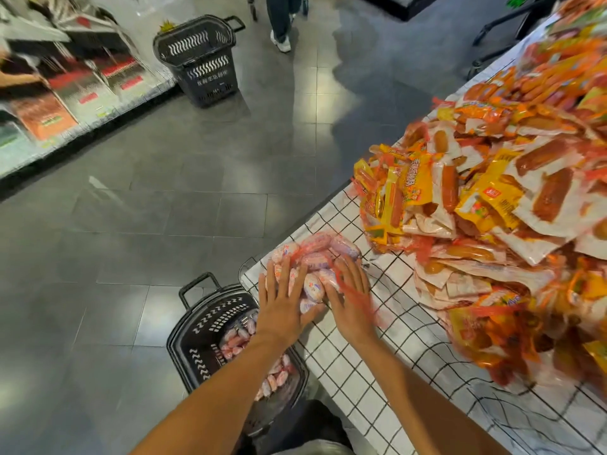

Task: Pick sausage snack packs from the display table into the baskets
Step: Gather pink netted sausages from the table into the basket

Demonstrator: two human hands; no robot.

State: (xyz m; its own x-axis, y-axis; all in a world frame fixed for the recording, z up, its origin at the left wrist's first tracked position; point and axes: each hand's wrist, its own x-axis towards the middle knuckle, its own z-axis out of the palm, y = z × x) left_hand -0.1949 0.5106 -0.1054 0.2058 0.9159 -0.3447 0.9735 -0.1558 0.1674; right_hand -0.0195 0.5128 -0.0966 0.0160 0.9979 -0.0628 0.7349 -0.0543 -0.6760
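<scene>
A cluster of pink-and-white sausage snack packs [315,257] in red netting lies at the corner of the white gridded display table [371,343]. My left hand [284,300] lies flat on the cluster's left side, fingers straight. On its right side my right hand [349,297] presses with fingers extended, a red net string across it. Below the table edge stands a black basket [197,349] holding several of the same pink packs [272,376]. A large heap of orange and yellow sausage packs [492,205] covers the table to the right.
A second black basket [200,57] stands on the grey tiled floor at the back, next to a shelf of packaged goods [59,93] on the left. A person's legs [281,21] are at the top. A dark trolley frame [499,24] stands top right.
</scene>
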